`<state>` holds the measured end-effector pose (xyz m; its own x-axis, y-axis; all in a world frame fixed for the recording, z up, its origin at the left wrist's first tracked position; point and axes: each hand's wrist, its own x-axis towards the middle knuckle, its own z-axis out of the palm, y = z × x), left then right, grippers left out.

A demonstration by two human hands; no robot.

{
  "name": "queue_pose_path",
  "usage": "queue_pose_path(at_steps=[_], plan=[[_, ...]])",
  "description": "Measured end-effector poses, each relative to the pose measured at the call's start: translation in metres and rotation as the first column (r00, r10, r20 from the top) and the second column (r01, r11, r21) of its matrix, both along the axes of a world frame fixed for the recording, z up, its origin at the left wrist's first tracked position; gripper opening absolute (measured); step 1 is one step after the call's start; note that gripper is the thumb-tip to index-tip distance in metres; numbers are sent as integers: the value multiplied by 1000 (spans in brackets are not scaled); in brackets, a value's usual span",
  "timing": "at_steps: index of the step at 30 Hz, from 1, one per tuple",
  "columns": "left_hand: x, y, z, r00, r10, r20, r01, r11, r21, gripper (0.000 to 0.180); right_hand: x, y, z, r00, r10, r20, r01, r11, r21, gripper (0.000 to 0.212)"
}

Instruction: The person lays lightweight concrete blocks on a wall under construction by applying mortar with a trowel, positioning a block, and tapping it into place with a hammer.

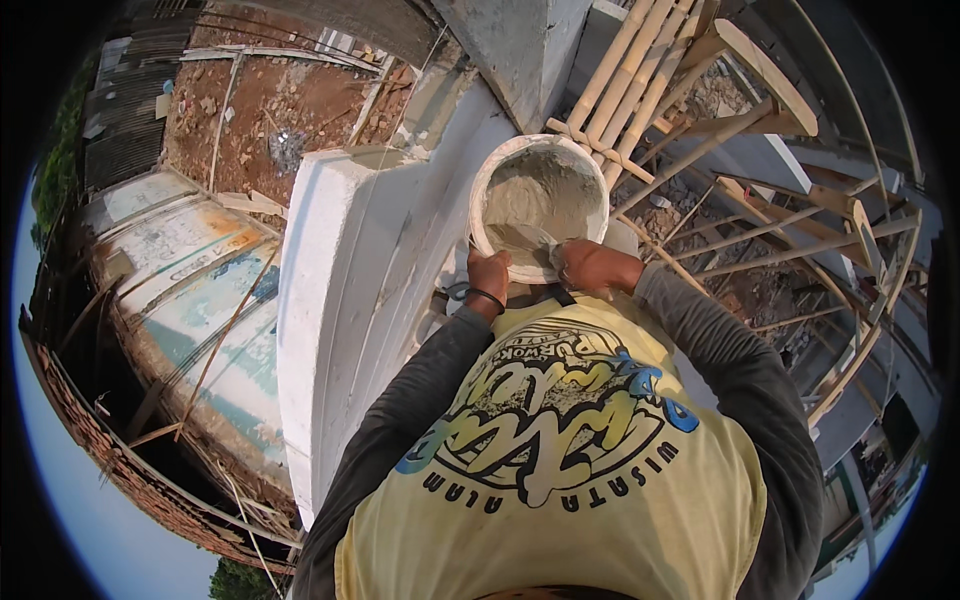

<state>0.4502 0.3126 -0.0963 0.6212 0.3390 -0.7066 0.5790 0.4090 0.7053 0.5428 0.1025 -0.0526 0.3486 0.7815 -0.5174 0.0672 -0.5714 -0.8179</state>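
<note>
A white bucket with grey wet mortar inside stands in front of my body, its rim smeared. My left hand is closed on the near left part of the rim, thumb on top. At the near right of the rim, my right hand is closed round a trowel, whose handle the fingers hide. The mortar-coated trowel blade lies low in the bucket, against the mortar.
Just left of the bucket runs a pale block wall. Bamboo poles and wooden scaffold struts fill the right side, with rubble below. A grey concrete column rises ahead. Far down left are bare soil and painted wall panels.
</note>
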Motion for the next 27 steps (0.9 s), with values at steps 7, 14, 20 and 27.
queue_pose_path(at_steps=[7,14,20,27], plan=[[-3,21,13,996,-10,-88,9,1000,-17,47,16,-69,10,339,-304,-890,477,871,-116,30],[-22,40,5,976,79,-204,-121,971,-206,40,31,-35,66,634,-315,-706,620,753,220,53],[-28,32,17,963,125,-238,-168,971,-170,51,57,58,41,927,-367,79,223,708,670,55],[-43,25,18,917,202,-343,-250,963,-99,39,36,98,-30,834,-517,190,182,585,790,51]])
